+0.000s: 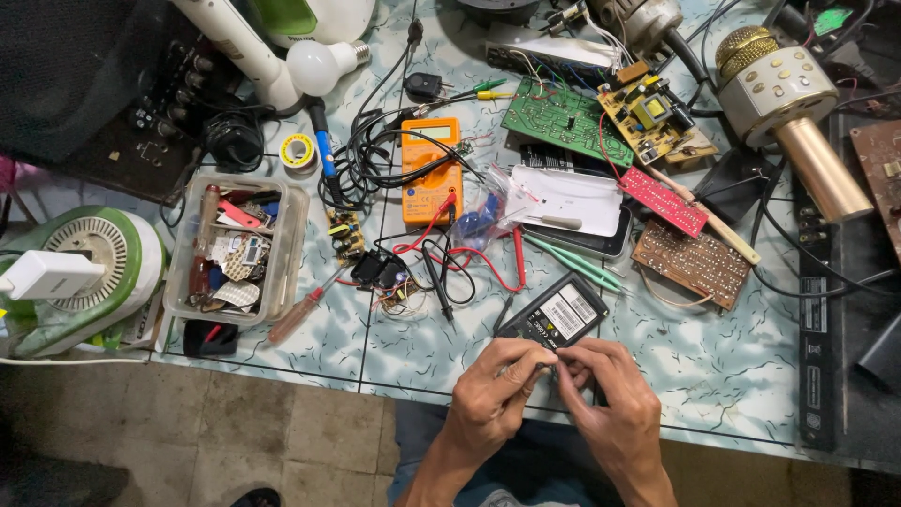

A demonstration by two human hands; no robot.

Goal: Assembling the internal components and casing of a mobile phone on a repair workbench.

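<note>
My left hand and my right hand meet at the table's front edge, fingers pinched together on a small dark part between them. It is mostly hidden by my fingertips. Just beyond my hands lies a black flat box with white labels, tilted on the pale marbled table.
An orange multimeter with red and black leads lies mid-table. Circuit boards, green, red and brown, sit right of it. A clear parts bin is at left, a red-handled screwdriver beside it. A gold microphone lies far right.
</note>
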